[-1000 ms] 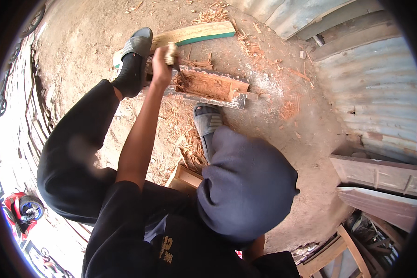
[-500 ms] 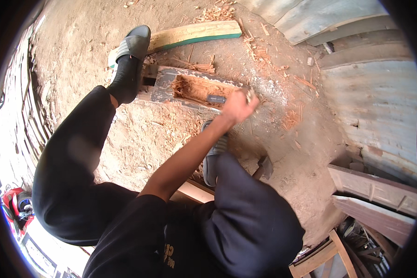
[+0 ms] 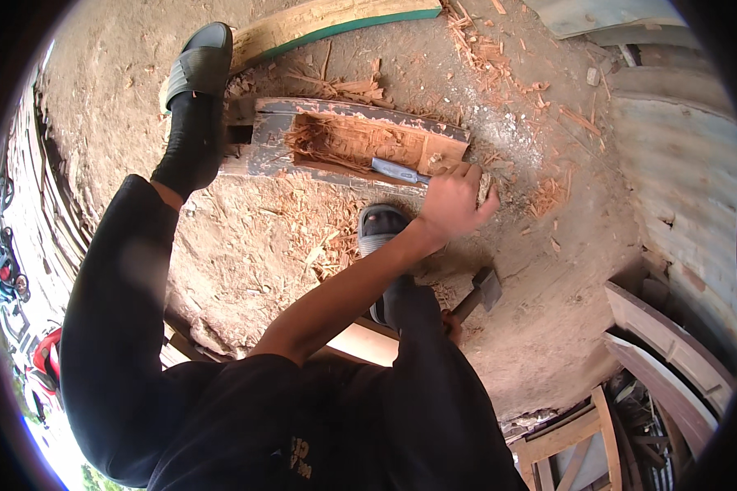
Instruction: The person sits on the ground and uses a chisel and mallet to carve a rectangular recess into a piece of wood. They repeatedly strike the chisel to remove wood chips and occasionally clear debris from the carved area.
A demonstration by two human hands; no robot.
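My left hand is closed on the pale, rough handle of a chisel, whose flat metal blade lies over the carved-out recess. The weathered wooden block has torn fibres inside that recess and flaking paint on its outside. My left sandaled foot is at the block's left end. Low beside my right leg, my right hand, largely hidden, grips a hammer-like tool with a dark metal head.
A green-edged plank lies behind the block among wood shavings. Corrugated metal sheeting stands at the right, above leaning boards and a wooden frame. My right foot is below the block. A red motorbike shows at left.
My left hand with the chisel has moved rightward from the recess's left end to its right end. The hammer-like tool and my right hand have come into view beside my right leg.
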